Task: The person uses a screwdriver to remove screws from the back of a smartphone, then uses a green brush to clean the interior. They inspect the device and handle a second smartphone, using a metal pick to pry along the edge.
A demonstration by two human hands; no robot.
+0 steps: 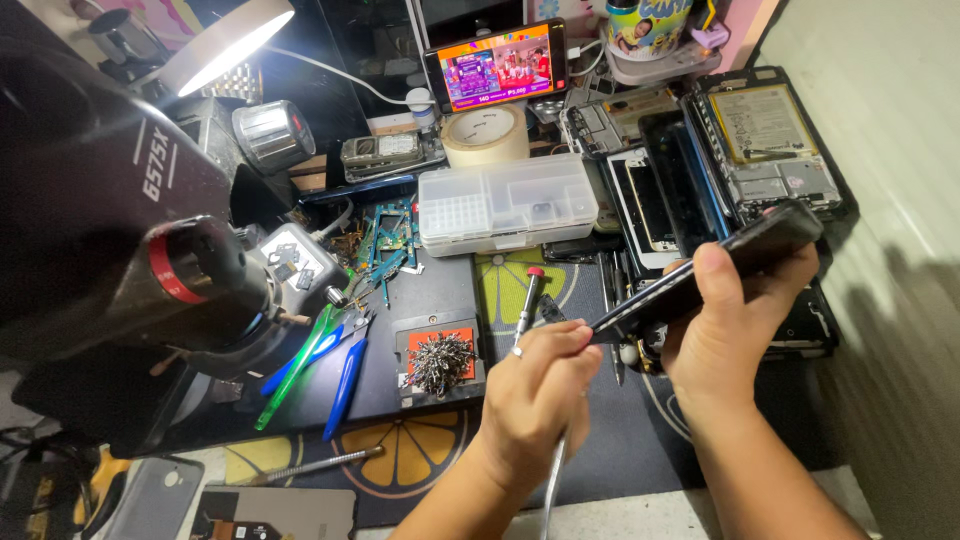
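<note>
My right hand (pixel 730 335) grips a black smartphone (pixel 720 265), held edge-on and tilted up to the right above the mat. My left hand (pixel 535 390) is closed on a thin metal pry tool (pixel 553 480). The tool's shaft runs down past my wrist, and its tip meets the phone's lower left edge. A screwdriver with a red cap (pixel 529 297) lies on the mat just behind my left hand.
A black microscope (pixel 150 250) and a lit lamp (pixel 225 45) fill the left. A clear parts box (pixel 505 205), a tape roll (pixel 485 135), a phone playing video (pixel 495 65), opened phones (pixel 760 140), a pile of screws (pixel 440 362) and blue and green tools (pixel 330 365) crowd the mat.
</note>
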